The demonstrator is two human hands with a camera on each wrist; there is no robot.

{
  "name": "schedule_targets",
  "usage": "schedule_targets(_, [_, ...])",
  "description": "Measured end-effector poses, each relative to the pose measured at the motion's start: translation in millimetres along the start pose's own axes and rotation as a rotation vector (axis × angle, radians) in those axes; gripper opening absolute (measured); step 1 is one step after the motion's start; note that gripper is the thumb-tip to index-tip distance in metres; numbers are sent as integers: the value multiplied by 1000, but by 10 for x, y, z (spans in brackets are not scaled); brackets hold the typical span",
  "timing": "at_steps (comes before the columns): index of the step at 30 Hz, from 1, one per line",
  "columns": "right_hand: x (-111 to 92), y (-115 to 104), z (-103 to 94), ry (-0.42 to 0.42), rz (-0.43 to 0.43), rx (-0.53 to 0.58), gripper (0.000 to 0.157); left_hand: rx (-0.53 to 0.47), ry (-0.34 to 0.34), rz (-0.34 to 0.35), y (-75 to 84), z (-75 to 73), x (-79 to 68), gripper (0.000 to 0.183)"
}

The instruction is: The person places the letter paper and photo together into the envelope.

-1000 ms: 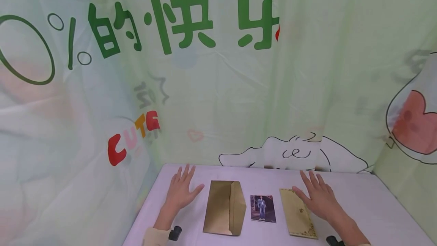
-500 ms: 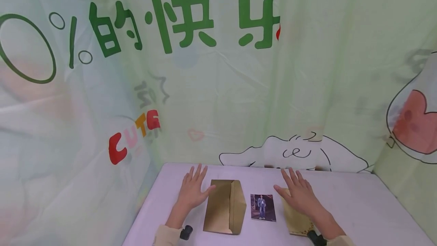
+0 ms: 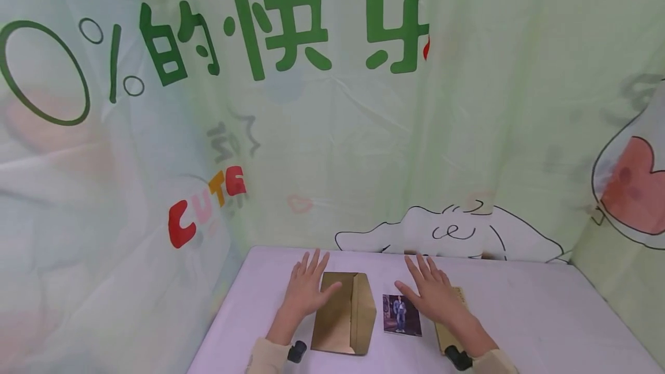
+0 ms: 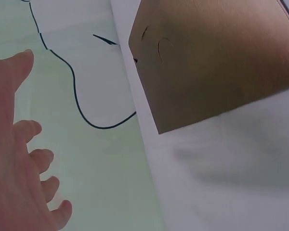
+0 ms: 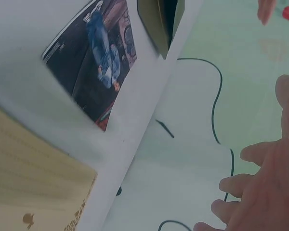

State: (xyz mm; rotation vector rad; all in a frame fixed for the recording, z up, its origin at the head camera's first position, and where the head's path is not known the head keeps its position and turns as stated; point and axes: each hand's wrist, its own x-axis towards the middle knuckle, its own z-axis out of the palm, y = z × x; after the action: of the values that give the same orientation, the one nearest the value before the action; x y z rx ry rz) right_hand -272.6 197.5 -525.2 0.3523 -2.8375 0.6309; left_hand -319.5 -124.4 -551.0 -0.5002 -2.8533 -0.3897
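Note:
My left hand [image 3: 307, 290] hovers with spread, straight fingers at the left edge of a gold-brown envelope [image 3: 332, 322], whose pointed flap is on its right side. Over on the right, my right hand [image 3: 433, 296] is held the same way, fingers spread, and overlaps a pale gold card [image 3: 448, 336] and a corner of a photo in the head view. The photo [image 3: 400, 316], of a person in blue denim, lies between envelope and card. The right wrist view shows the photo [image 5: 94, 62] and the card's floral border. Neither hand holds anything.
A white table [image 3: 545, 316] bears the flat items. Printed curtains [image 3: 337, 149] with green characters and cartoon figures hang behind the table and along its sides. A dark wrist device [image 3: 297, 352] is strapped on each wrist.
Both hands have moved right and left toward each other: the left to the envelope's edge, the right inward from the card toward the photo. The envelope, photo and card stay put.

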Motion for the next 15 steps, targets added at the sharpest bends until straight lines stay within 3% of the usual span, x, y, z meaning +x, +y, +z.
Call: schedule_targets(15, [142,-273,260,-118,-3,-43,80,27,-37,23,231,48,42,82])
